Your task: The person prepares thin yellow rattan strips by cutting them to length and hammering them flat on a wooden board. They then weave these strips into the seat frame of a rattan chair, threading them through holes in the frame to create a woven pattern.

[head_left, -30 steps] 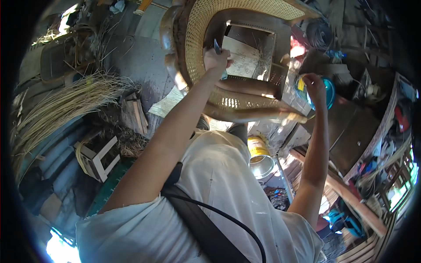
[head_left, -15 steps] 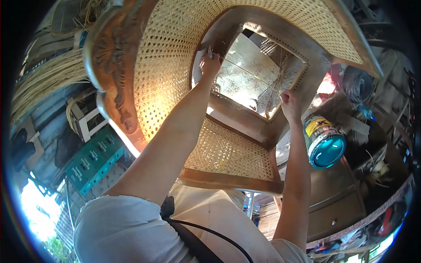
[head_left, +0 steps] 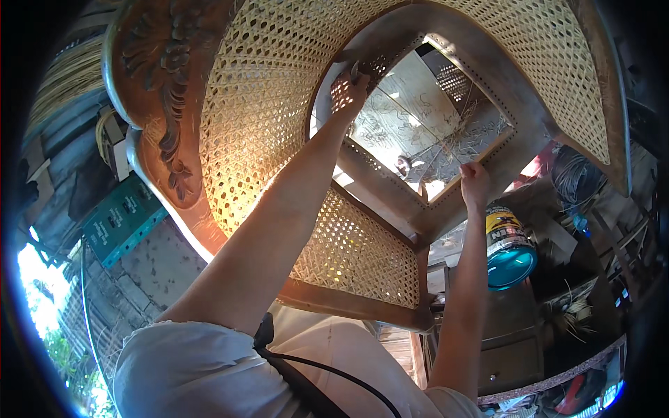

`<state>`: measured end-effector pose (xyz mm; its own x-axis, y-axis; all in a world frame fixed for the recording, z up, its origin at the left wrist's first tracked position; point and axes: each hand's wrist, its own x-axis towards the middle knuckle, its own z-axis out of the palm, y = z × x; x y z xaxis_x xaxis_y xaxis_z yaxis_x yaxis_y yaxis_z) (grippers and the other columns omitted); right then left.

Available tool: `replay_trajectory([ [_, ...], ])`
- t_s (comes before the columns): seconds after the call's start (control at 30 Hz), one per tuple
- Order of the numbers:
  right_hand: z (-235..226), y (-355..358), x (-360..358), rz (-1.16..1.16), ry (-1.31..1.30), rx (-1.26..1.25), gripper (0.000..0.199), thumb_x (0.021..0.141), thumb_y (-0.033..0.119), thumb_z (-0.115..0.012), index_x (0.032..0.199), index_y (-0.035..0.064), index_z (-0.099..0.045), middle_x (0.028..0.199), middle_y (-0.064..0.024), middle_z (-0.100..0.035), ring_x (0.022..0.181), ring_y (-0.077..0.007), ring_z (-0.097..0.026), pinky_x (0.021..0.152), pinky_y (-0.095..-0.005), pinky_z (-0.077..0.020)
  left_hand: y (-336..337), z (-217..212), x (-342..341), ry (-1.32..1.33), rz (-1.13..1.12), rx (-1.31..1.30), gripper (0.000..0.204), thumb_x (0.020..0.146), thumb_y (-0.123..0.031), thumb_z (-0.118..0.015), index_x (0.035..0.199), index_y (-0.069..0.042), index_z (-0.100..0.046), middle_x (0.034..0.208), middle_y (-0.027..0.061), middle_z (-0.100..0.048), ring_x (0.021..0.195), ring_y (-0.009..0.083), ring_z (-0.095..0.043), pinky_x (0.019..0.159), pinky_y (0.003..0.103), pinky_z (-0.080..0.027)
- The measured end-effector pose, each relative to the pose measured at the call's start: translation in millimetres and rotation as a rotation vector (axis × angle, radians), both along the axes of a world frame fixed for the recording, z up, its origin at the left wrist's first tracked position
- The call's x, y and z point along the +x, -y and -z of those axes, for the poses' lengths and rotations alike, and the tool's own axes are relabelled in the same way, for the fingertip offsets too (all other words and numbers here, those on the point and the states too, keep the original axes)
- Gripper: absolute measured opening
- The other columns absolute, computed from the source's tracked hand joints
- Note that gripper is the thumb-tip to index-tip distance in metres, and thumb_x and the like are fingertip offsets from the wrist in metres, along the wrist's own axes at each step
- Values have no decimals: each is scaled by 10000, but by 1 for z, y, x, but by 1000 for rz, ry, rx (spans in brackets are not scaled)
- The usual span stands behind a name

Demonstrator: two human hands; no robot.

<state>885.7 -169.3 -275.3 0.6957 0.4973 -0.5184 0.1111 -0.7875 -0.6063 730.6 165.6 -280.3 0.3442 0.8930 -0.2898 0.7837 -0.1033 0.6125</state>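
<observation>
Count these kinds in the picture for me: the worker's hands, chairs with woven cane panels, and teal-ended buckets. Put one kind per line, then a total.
Left hand and right hand: 2
Cane-panelled chair: 1
Teal-ended bucket: 1
Total: 4

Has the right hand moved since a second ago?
Yes: leftward against the cane chair; the right hand has gone from beside its seat frame to over it.

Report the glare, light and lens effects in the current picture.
Head view: a dark rim closes in both sides; head view: glare above the greenery at lower left burns out to white; head view: warm light brightens the lower part of the cane back, and small bright patches dot the seat frame.
</observation>
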Motion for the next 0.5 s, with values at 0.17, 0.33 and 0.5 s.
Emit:
replay_trajectory([
  [0.17,-31,15,10,42,20,-207,284,818,273,-666,775,-7,-645,720,-194,-632,692,-364,-618,661,-432,-476,-4,16,-7,-100,52,66,556,836,-437,-614,1227,-45,-561,999,222,-654,952,369,-622,861,443,-480],
  [0.33,-13,34,14,-68,167,-249,302,796,328,-657,813,27,-682,780,-200,-653,763,-379,-636,703,-431,-495,4,-25,9,-8,44,-22,695,851,-540,-555,1346,-57,-480,1126,234,-621,1029,385,-597,895,445,-470],
  [0.5,-23,25,20,78,-25,-276,349,767,375,-701,888,48,-706,854,-162,-688,825,-313,-665,749,-384,-502,-6,4,0,-45,155,163,401,836,-353,-638,1080,-35,-628,925,192,-675,895,362,-632,811,461,-472],
])
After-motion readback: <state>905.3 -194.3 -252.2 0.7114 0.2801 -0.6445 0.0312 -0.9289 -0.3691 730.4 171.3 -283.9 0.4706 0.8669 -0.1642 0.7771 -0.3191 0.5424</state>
